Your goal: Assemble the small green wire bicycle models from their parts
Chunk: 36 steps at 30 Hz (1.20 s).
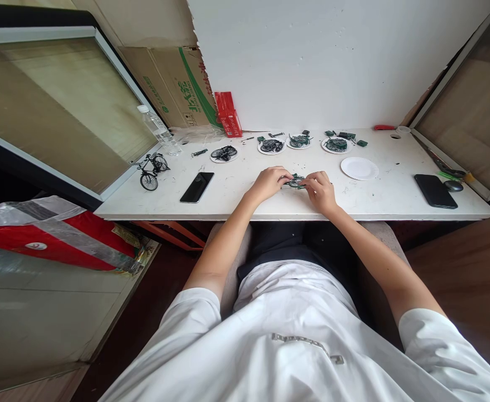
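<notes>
Both my hands meet above the white table, around a small green model bicycle part [296, 181] with wire-like spokes. My left hand [270, 183] pinches its left side, and my right hand [321, 191] grips the right side between thumb and fingers. Its exact shape is partly covered by my fingertips. Behind it stand paper plates of model bicycle parts: dark parts [272, 146] on one, green parts [299, 140] on another, and more green parts [336, 145] to the right. A bare paper plate [359, 168] lies right of my right hand.
An assembled black model bicycle [149, 171] stands at the left, near a clear bottle [159, 130]. One phone [197, 187] lies left of my hands, another phone [435, 191] at the right. Dark parts [224, 153] fill a further plate. A red box [229, 115] stands behind.
</notes>
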Motion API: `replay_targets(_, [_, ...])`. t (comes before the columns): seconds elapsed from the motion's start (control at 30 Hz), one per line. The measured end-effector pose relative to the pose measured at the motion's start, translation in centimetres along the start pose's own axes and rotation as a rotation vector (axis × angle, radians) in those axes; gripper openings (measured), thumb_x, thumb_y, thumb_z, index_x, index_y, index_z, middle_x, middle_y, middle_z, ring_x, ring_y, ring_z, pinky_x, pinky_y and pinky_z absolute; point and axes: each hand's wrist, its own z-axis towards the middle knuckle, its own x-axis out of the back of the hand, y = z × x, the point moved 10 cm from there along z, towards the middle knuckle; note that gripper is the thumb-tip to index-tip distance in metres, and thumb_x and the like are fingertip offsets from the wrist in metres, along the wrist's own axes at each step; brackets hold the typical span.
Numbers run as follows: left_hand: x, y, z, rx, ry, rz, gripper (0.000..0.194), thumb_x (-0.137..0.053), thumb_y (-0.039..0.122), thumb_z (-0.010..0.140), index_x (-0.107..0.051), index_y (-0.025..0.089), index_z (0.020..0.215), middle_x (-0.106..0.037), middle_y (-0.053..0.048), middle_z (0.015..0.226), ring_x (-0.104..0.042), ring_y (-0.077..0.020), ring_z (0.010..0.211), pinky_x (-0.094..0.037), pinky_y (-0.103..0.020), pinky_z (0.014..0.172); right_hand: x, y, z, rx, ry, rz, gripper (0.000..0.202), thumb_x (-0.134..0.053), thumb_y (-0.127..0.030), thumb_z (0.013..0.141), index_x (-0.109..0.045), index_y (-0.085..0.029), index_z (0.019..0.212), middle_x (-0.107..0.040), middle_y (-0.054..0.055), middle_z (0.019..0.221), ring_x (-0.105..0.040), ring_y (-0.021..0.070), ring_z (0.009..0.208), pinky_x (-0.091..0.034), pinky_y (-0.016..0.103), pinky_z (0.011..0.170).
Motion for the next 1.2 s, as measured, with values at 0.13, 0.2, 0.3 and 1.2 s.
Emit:
replay_targets(0.13, [0.0,0.2,0.0,-0.004,-0.011,0.029,0.028,-0.063,0.014,0.102,-0.087,0.026,0.111,-0.083,-0.007,0.115,-0.076,-0.0247,0.111,-0.056,-0.034,0.098,0.2,0.0,-0.1,0.026,0.048,0.001,0.025,-0.057,-0.022,0.111,-0.081,-0.029,0.112,-0.074,0.010,0.102,-0.062,0.0270,0.097,-0.050,0.039,0.074])
replay_targets(0.2, [0.0,0.4,0.0,-0.010,-0.015,0.041,0.030,-0.062,0.012,0.102,-0.087,0.026,0.112,-0.083,-0.006,0.116,-0.076,-0.0243,0.112,-0.056,-0.034,0.098,0.4,-0.1,-0.1,0.045,0.076,0.016,0.025,-0.058,-0.022,0.111,-0.082,-0.029,0.113,-0.074,0.010,0.100,-0.062,0.0266,0.096,-0.050,0.039,0.072])
replay_targets(0.3, [0.1,0.7,-0.1,-0.020,-0.014,0.055,0.030,-0.062,0.012,0.102,-0.086,0.026,0.112,-0.083,-0.006,0.116,-0.077,-0.0244,0.112,-0.056,-0.034,0.098,0.6,-0.2,-0.2,0.053,0.096,0.024,0.028,-0.058,-0.019,0.110,-0.083,-0.030,0.114,-0.075,0.010,0.100,-0.063,0.0263,0.095,-0.050,0.038,0.068])
replay_targets(1.2, [0.4,1.9,-0.3,-0.052,-0.024,0.083,0.033,-0.063,0.010,0.099,-0.088,0.027,0.112,-0.085,-0.005,0.116,-0.078,-0.0247,0.110,-0.059,-0.035,0.098,0.5,-0.1,0.0,0.025,0.076,0.125,0.016,-0.061,-0.023,0.108,-0.076,-0.028,0.111,-0.081,0.008,0.105,-0.070,0.0297,0.103,-0.062,0.046,0.082])
